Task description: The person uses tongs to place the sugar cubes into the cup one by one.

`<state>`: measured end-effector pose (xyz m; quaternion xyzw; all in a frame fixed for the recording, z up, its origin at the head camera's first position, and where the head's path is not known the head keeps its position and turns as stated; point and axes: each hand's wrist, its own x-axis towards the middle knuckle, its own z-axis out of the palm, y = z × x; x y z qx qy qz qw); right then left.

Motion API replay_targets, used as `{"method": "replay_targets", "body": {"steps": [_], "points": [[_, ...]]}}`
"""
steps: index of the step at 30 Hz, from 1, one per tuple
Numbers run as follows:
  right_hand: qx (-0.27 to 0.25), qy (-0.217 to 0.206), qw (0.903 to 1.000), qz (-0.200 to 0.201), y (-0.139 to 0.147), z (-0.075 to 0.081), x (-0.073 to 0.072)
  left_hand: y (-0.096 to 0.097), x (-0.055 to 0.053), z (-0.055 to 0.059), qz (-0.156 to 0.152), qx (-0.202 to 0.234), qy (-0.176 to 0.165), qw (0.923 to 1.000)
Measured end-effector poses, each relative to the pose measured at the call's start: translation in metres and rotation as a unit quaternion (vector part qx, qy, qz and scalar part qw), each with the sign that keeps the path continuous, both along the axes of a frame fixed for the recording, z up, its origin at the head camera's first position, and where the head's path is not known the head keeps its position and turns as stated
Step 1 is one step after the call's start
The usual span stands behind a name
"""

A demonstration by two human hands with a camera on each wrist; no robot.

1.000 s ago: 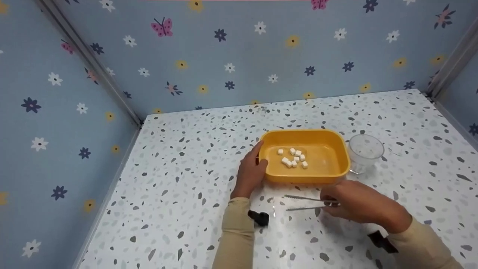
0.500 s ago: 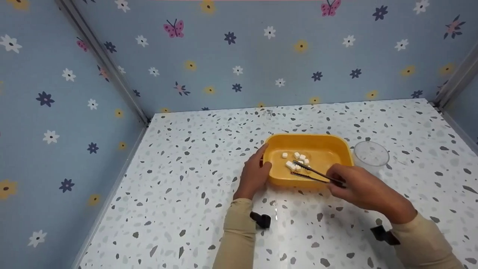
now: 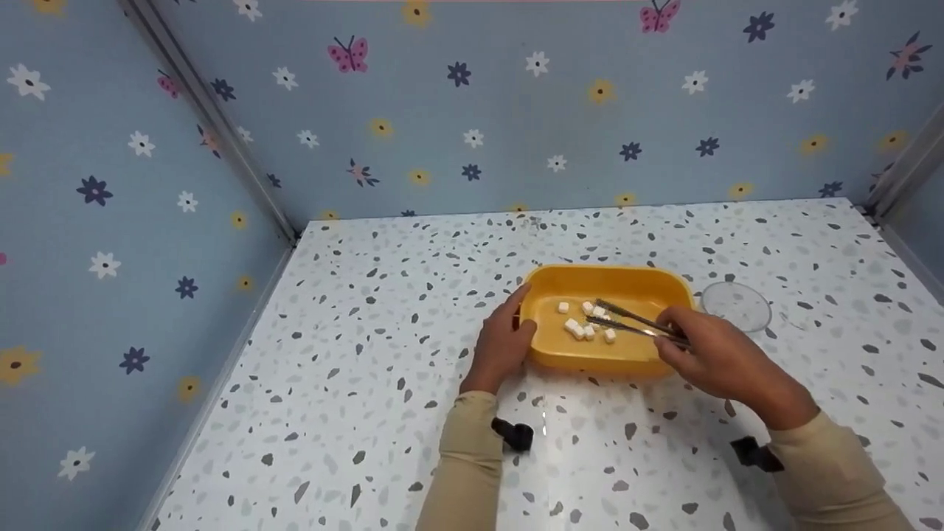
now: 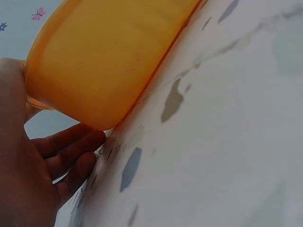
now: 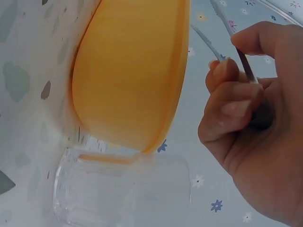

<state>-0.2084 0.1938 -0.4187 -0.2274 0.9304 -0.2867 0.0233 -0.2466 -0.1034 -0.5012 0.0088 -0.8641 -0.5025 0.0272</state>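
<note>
In the head view a yellow tray (image 3: 641, 352) holds several small white cubes (image 3: 563, 307), mostly clustered left of its middle. My left hand (image 3: 500, 345) grips the tray's left end, thumb at the rim; the left wrist view has its fingers (image 4: 71, 146) curled low beside the tray wall. Metal tweezers (image 3: 638, 324) with serrated tips are pinched in my right hand (image 3: 719, 358). Their two arms stand apart, tips over the cubes; whether they touch a cube I cannot tell. In the right wrist view, thumb and curled fingers hold the tweezers (image 5: 244, 61).
A clear glass (image 3: 736, 306) stands just right of the tray, close to my right hand; its side shows in the right wrist view. The speckled white table (image 3: 369, 332) extends left and in front. Flower-patterned walls (image 3: 472, 103) bound the back and sides.
My right hand has carried the tweezers from in front of the tray to over the cubes, then slightly right and farther back. My left hand keeps its grip on the tray.
</note>
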Motion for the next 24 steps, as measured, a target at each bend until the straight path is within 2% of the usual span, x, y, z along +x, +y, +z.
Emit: {"method": "replay_targets", "body": {"steps": [6,19,24], "points": [[0.028,0.008,0.9994,-0.018,0.005,0.000,-0.001,0.001,0.000,0.001,-0.002,0.008,0.002,1.0000],[0.063,0.099,0.9931,-0.002,0.000,-0.011,-0.002,-0.001,-0.001,-0.001,0.001,0.012,-0.011,0.9999],[0.077,0.111,0.9906,-0.019,0.000,-0.015,0.002,0.000,-0.001,-0.001,-0.002,0.013,-0.012,0.9998]]}}
